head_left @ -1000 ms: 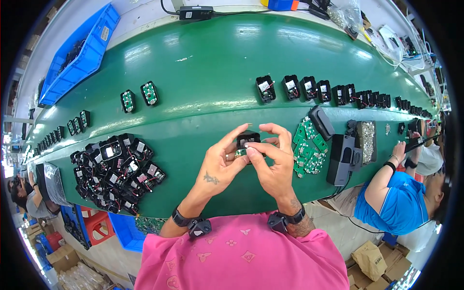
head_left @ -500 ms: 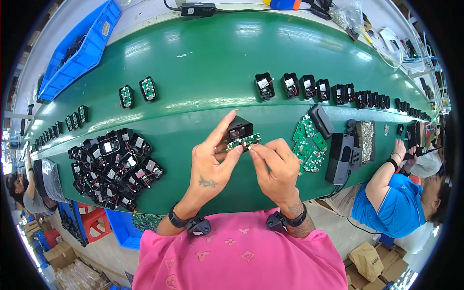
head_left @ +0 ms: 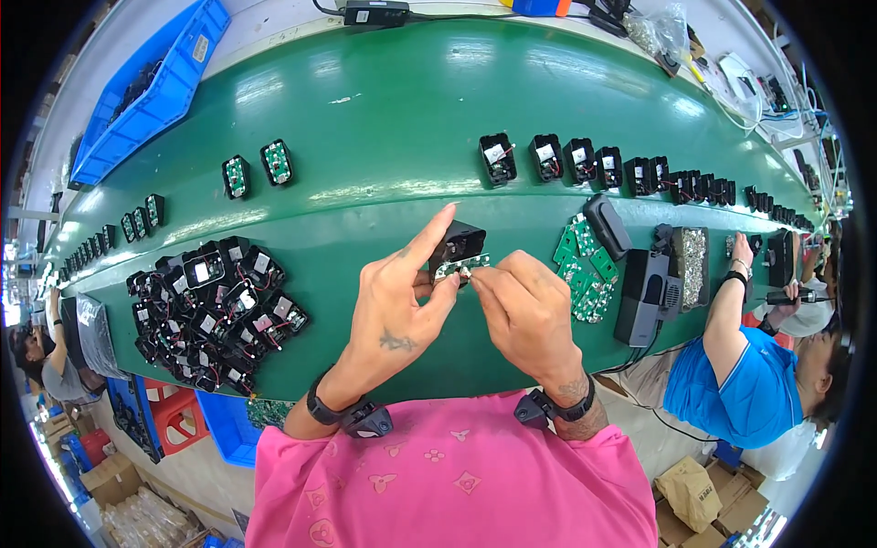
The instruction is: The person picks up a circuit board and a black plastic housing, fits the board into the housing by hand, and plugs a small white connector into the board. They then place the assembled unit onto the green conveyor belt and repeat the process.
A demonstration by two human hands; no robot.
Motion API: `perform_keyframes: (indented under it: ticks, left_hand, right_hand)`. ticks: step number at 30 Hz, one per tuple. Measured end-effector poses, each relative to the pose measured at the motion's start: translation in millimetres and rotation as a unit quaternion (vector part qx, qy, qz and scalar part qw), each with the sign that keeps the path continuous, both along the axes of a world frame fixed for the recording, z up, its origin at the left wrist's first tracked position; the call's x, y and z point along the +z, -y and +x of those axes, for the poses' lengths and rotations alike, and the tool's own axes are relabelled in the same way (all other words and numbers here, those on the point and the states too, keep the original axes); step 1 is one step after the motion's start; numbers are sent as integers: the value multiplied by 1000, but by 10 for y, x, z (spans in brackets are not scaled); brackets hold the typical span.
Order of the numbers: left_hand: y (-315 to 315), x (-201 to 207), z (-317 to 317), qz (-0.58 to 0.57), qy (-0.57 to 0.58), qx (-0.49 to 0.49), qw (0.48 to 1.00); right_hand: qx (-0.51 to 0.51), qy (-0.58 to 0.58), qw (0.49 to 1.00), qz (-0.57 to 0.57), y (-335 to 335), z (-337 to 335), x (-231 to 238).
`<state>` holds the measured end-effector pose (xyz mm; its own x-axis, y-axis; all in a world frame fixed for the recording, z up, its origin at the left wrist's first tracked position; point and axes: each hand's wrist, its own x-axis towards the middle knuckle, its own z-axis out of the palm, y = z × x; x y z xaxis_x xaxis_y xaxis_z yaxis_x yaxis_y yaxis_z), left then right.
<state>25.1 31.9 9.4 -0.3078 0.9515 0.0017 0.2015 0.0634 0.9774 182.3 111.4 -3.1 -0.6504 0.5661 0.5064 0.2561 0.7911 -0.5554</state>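
Note:
My left hand (head_left: 399, 297) grips a black plastic housing (head_left: 459, 242), its open side toward me, with a small green circuit board (head_left: 468, 266) tilted across the near edge. The left thumb presses on the board, and the forefinger stretches up along the housing's left side. Thumb and forefinger of my right hand (head_left: 528, 310) pinch at the board's near edge; a small part or wire end between them is too small to make out. A heap of black housings with red wires (head_left: 219, 310) lies to the left, and loose green circuit boards (head_left: 587, 279) lie to the right.
Black housings (head_left: 498, 159) stand in a row along the far right; board-fitted ones (head_left: 276, 162) stand at left. Beside the loose boards are a dark grey device (head_left: 639, 297) and a tray of small metal parts (head_left: 691, 265). A co-worker in blue (head_left: 740, 384) sits at right.
The housing and board have tilted slightly in my hands, and my right wrist has shifted a little to the right. The co-worker at right has reached farther forward over the bench.

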Motion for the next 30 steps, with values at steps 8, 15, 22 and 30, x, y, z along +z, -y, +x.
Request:
perform_keyframes:
  ticks: [8,15,22,30]
  left_hand:
    - [-13,-49,10,-9,-12,-2,1000]
    - [9,-46,15,32,-221,-26,974]
    - [-36,-117,31,80,-181,-1,980]
    - [-99,-245,10,15,-23,23,999]
  right_hand:
    - [26,63,998,5,-39,10,39]
    - [35,95,995,-23,-69,-6,58]
    - [34,64,988,-140,-113,-12,131]
    - [-12,53,993,-100,-78,-55,-99]
